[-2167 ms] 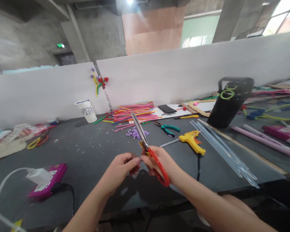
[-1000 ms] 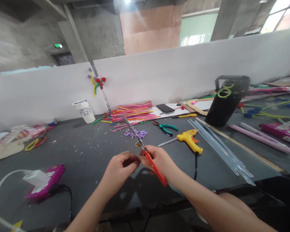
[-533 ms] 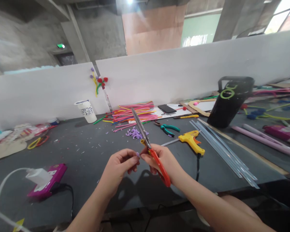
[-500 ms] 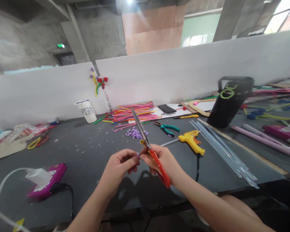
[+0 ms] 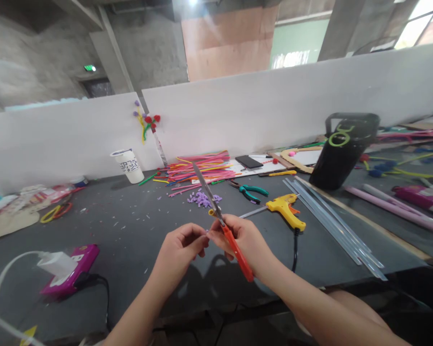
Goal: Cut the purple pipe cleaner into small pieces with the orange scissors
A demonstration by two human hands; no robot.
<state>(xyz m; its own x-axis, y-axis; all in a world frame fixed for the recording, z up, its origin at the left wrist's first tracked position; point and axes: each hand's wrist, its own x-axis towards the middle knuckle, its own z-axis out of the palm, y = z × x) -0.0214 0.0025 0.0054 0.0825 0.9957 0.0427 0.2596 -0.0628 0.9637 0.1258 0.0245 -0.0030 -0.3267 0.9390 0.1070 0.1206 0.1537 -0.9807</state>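
In my right hand (image 5: pixel 243 240) rest red-handled scissors (image 5: pixel 238 254), their blades slanting up and away to the left. That hand's thumb and fingertips also meet my left hand (image 5: pixel 184 247) at a tiny purple piece (image 5: pixel 207 232), mostly covered by the fingers. My left hand is closed in a pinch on this piece. Beyond the fingertips lies a pile of small purple cut pieces (image 5: pixel 202 198) on the dark table. Right of the pile are teal-handled pliers (image 5: pixel 252 191) and a yellow glue gun (image 5: pixel 286 211).
Pink and coloured pipe cleaners (image 5: pixel 198 168) lie against the white partition (image 5: pixel 256 113). Clear glue sticks (image 5: pixel 328 226) and a black bottle (image 5: pixel 342 151) stand to the right. A white cup (image 5: pixel 128 166) is at the back left, a magenta power strip (image 5: pixel 72 269) at the near left.
The fingertips of both hands have drawn closer together, covering more of the purple piece. The scissors have turned slightly in my right hand.
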